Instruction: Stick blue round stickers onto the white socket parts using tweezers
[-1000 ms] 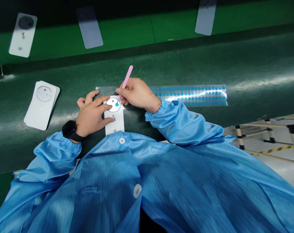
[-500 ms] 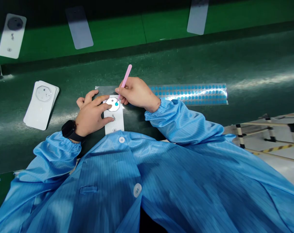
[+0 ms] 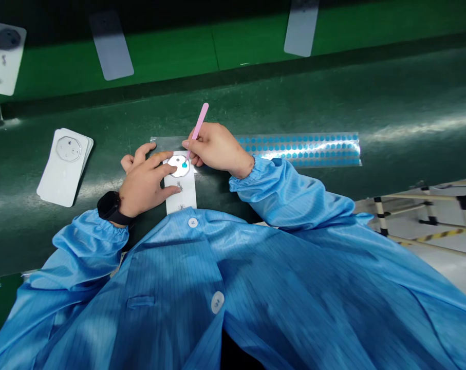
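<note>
A white card (image 3: 182, 198) with an octagonal outline near its top lies on the green work surface in front of my body. My left hand (image 3: 146, 182) rests on the card's left side, fingers spread. Pink tweezers (image 3: 201, 119) are pinched in my right hand (image 3: 217, 148), their tip at a small blue dot (image 3: 185, 165) inside the octagon. Under and beside my right hand lies a clear sheet with rows of blue dots (image 3: 305, 149). Whether the tweezers' tip grips the dot cannot be made out.
A stack of white cards (image 3: 63, 174) lies to the left. More cards are on the green strip behind: one at the far left (image 3: 5, 67), another (image 3: 112, 49), and one further right (image 3: 302, 31). A tube-frame rack (image 3: 425, 205) stands at the right.
The cards on the green strip at the back have shifted left in view. My hands, the tweezers and the card under them look almost unmoved.
</note>
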The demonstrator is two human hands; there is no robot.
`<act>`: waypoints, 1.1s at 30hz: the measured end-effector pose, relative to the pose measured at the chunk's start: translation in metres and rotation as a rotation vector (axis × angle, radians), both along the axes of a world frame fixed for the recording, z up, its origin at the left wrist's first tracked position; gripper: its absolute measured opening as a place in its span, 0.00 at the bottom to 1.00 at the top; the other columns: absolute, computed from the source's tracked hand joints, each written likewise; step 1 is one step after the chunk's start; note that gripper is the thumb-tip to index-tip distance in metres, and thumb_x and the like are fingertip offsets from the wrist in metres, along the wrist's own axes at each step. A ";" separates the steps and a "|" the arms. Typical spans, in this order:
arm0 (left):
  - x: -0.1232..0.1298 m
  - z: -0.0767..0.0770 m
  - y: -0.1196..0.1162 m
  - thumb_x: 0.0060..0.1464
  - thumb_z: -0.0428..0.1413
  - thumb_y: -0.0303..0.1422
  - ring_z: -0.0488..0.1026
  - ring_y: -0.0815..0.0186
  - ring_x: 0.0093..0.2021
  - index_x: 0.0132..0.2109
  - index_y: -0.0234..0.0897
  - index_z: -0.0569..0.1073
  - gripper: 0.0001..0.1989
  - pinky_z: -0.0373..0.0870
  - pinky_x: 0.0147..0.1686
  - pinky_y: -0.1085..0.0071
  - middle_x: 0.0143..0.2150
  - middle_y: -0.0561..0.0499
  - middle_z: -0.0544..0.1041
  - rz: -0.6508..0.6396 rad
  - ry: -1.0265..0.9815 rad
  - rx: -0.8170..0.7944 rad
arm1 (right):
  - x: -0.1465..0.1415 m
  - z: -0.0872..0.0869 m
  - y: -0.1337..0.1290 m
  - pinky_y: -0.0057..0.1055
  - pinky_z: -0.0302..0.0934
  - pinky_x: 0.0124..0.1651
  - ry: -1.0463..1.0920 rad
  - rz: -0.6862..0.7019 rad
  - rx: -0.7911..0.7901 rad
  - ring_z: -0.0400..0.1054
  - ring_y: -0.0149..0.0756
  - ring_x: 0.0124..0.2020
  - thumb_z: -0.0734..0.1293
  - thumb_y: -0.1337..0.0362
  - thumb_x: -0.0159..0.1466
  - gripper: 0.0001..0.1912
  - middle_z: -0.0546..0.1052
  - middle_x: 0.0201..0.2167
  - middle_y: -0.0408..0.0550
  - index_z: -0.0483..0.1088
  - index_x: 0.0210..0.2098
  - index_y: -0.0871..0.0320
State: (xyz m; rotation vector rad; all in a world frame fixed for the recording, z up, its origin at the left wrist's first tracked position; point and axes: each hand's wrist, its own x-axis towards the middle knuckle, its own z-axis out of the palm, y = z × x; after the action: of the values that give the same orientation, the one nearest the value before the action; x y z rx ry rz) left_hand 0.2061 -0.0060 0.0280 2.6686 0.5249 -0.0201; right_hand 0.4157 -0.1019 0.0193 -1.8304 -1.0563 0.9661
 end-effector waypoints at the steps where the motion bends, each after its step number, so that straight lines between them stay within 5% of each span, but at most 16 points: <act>1: 0.000 0.000 0.000 0.59 0.72 0.41 0.60 0.28 0.78 0.52 0.44 0.87 0.16 0.60 0.59 0.34 0.71 0.41 0.79 -0.001 -0.004 0.000 | 0.000 0.000 0.000 0.32 0.77 0.29 -0.003 0.000 -0.003 0.78 0.36 0.22 0.70 0.68 0.74 0.12 0.80 0.23 0.44 0.70 0.33 0.56; 17: -0.002 0.002 0.000 0.62 0.67 0.41 0.58 0.27 0.76 0.55 0.49 0.86 0.15 0.59 0.58 0.34 0.72 0.41 0.78 -0.039 0.006 0.013 | 0.000 -0.002 -0.001 0.43 0.82 0.44 -0.076 0.022 0.007 0.80 0.40 0.28 0.71 0.64 0.74 0.09 0.80 0.24 0.45 0.73 0.36 0.56; 33: -0.002 0.003 -0.003 0.64 0.63 0.41 0.56 0.29 0.75 0.62 0.53 0.84 0.20 0.59 0.61 0.31 0.72 0.41 0.74 -0.066 0.048 0.051 | -0.002 0.003 0.000 0.42 0.82 0.45 -0.053 0.033 0.037 0.81 0.40 0.30 0.70 0.66 0.73 0.10 0.81 0.25 0.46 0.74 0.33 0.57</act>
State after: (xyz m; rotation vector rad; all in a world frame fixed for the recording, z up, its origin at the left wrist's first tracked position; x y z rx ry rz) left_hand 0.2044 -0.0090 0.0310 2.7404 0.4577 -0.0918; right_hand 0.4138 -0.1017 0.0225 -1.8219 -1.1330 0.9158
